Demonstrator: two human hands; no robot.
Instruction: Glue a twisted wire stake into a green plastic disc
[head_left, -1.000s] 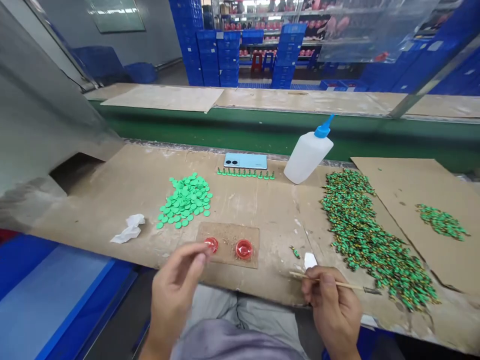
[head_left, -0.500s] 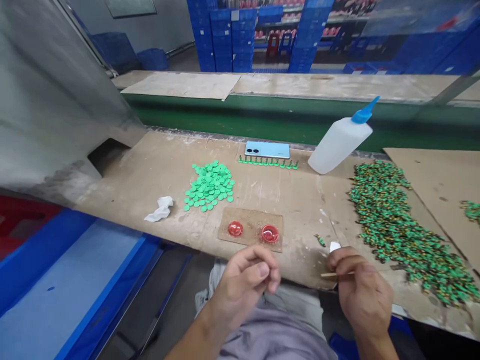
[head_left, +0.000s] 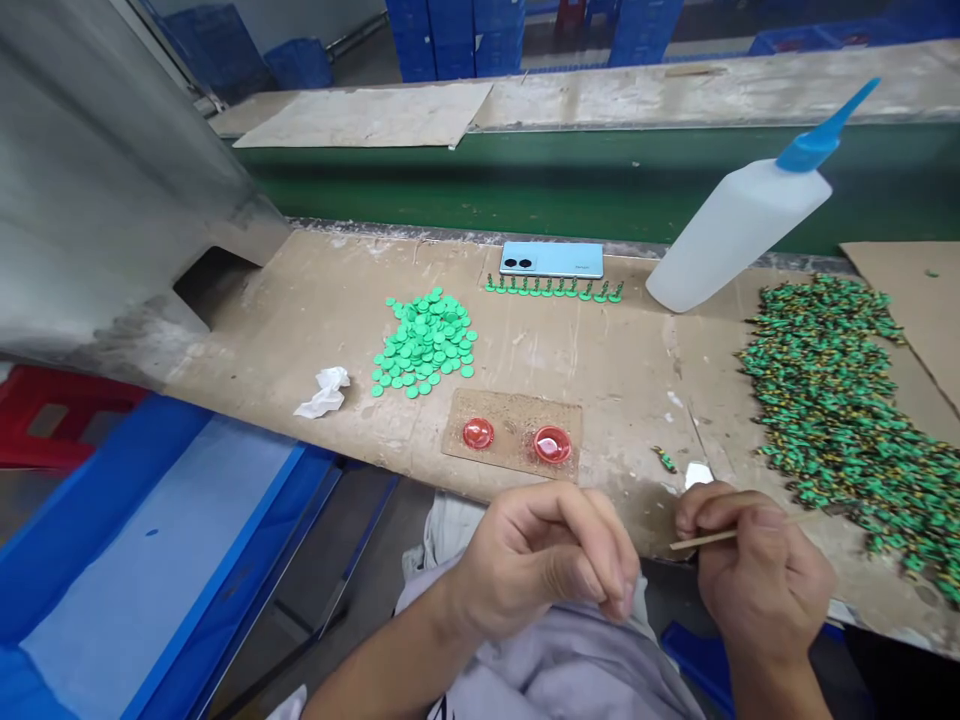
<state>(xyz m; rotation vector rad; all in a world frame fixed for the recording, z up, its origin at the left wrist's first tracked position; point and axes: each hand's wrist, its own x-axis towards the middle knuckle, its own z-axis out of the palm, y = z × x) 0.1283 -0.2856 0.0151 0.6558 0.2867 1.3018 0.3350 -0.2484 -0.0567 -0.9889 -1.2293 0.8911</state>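
Note:
My right hand (head_left: 761,575) is closed around a thin wooden stick (head_left: 705,541), near the table's front edge. Just beyond its fingers lie a small white piece (head_left: 698,474) and a single green-and-black figurine (head_left: 664,459). My left hand (head_left: 547,555) hovers before the edge, fingers curled and thumb against them; whatever they may hold is hidden. Past it, a cardboard piece (head_left: 512,462) carries two small red dishes, the left one (head_left: 478,433) and the right one (head_left: 552,444). Green discs (head_left: 427,345) lie heaped behind, and a large pile of figurines (head_left: 832,400) spreads at the right.
A row of figurines on green discs (head_left: 559,291) stands before a light-blue phone (head_left: 551,260). A white squeeze bottle (head_left: 739,235) with a blue nozzle leans at the back. Crumpled tissue (head_left: 324,392) lies left; a blue bin (head_left: 142,560) is below the table.
My left hand has moved right, closer to my right hand. The stick now shows more clearly in my right hand. The camera view has tilted down and come nearer the table.

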